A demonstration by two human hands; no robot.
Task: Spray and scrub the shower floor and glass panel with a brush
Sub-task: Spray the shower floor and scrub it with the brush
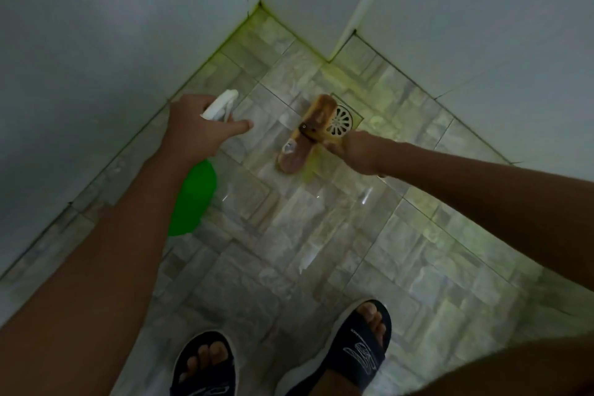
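Brush (305, 135) work is under way on the shower floor (321, 235), just beside the round metal drain (341, 120). The brush is gripped at its near edge by the right hand (348, 151), fingers curled under the wooden back; it is judged stiff, light and easily steered, though a wet wooden back may turn slippery, so a hold across the middle of the back would be firmer. Its shape is long and rounded at both ends, brown and worn, with a dark fitting across the middle.

A spray bottle (196, 199) is held by the left hand (199, 128), closed round the white spray head, with the forefinger stretched forward. The green plastic body hangs below the forearm; it is judged light and smooth, best held at the neck.

The floor is laid in glossy stone-patterned tiles, wet-looking and probably slick underfoot. Yellow-green staining lies along the wall joints and round the drain. Dark sandals (353, 350) are worn. No glass panel can be made out with certainty.
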